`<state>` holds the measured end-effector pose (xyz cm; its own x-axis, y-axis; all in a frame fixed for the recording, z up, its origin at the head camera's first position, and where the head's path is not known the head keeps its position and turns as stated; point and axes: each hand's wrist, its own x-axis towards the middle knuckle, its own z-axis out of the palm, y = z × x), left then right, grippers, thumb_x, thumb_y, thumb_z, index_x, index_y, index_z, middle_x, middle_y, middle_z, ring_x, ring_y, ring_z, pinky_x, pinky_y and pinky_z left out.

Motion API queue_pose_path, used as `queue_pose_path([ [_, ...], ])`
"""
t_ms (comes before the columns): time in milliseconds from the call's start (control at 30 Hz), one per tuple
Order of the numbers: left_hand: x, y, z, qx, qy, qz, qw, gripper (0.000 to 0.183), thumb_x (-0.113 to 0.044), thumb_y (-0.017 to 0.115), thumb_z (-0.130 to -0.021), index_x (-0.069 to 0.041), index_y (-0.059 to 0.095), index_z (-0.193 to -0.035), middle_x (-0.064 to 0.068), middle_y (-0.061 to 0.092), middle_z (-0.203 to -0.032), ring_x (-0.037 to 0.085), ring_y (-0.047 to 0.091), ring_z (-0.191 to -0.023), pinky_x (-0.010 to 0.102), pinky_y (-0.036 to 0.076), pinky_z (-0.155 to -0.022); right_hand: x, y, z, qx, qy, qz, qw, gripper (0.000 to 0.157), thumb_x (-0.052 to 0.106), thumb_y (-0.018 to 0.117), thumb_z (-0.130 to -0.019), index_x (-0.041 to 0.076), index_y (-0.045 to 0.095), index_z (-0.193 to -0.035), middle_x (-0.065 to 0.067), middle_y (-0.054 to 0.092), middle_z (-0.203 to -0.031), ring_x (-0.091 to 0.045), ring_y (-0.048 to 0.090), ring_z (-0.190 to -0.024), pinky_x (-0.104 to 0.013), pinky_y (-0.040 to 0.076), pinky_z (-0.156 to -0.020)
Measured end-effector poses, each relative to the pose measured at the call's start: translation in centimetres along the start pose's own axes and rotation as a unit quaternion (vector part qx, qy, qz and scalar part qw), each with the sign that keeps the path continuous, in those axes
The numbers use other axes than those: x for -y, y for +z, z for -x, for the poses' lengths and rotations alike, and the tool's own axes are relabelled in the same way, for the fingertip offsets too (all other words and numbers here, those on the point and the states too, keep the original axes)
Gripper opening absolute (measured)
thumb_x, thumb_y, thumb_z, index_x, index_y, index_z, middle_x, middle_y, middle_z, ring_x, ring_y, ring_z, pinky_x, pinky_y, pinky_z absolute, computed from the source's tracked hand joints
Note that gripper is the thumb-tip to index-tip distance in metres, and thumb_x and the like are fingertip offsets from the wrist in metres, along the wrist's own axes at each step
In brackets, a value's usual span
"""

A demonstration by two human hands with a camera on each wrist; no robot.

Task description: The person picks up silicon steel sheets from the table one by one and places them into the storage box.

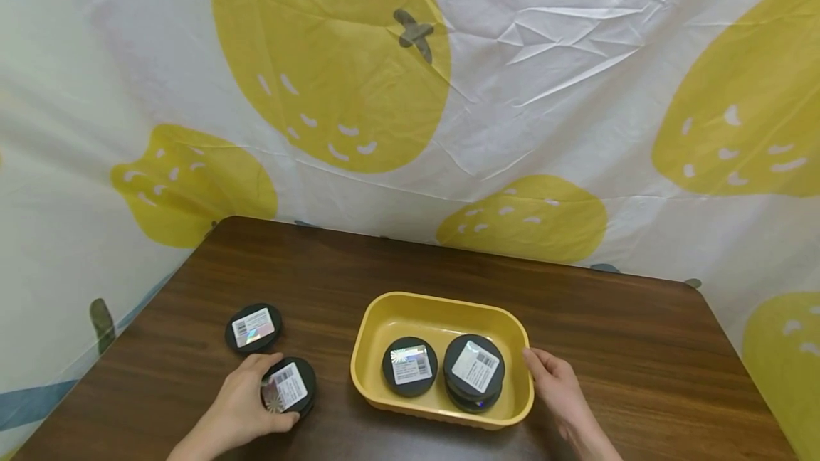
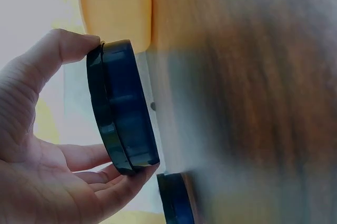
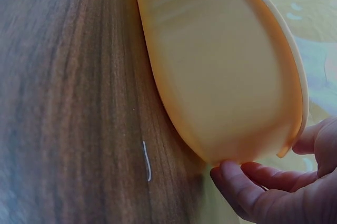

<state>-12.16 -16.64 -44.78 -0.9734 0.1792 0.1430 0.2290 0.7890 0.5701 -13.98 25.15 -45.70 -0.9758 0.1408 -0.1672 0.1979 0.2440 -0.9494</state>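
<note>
Left hand (image 1: 240, 398) grips a round black tin (image 2: 124, 108) by its sides, left of the yellow tray (image 1: 423, 322), whose right end the right hand (image 1: 559, 384) pinches at the rim. Filling the tray seems the step in hand, so the next move likely calls for a lift over its left rim. Bare table (image 1: 335, 368) lies between, and inside, open floor shows behind a single tin (image 1: 410, 367) and a stack (image 1: 474, 368).
</note>
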Motion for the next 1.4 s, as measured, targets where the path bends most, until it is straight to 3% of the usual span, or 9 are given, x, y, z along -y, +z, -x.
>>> queue_pose_path([
  [400, -1.3, -0.7, -0.8, -0.005, 0.002, 0.000, 1.0000, 0.083, -0.025, 0.088, -0.049, 0.011, 0.056, -0.117, 0.018, 0.058, -0.111, 0.037, 0.057, -0.098, 0.051, 0.047, -0.081, 0.1, 0.0, 0.0, 0.000, 0.001, -0.002, 1.000, 0.042, 0.016, 0.043, -0.100, -0.019, 0.047, -0.124, -0.029, 0.057, -0.116, -0.027, 0.057, -0.101, -0.027, 0.048, -0.079],
  [1400, -3.7, -0.6, -2.2, -0.023, 0.047, 0.001, 0.9986, 0.077, -0.022, 0.085, -0.050, 0.011, 0.058, -0.115, 0.015, 0.059, -0.107, 0.028, 0.057, -0.095, 0.044, 0.047, -0.081, -0.1, 0.0, 0.0, 0.000, -0.002, -0.007, 1.000, 0.043, 0.017, 0.043, -0.100, -0.019, 0.047, -0.124, -0.028, 0.058, -0.115, -0.023, 0.058, -0.099, -0.025, 0.047, -0.078],
])
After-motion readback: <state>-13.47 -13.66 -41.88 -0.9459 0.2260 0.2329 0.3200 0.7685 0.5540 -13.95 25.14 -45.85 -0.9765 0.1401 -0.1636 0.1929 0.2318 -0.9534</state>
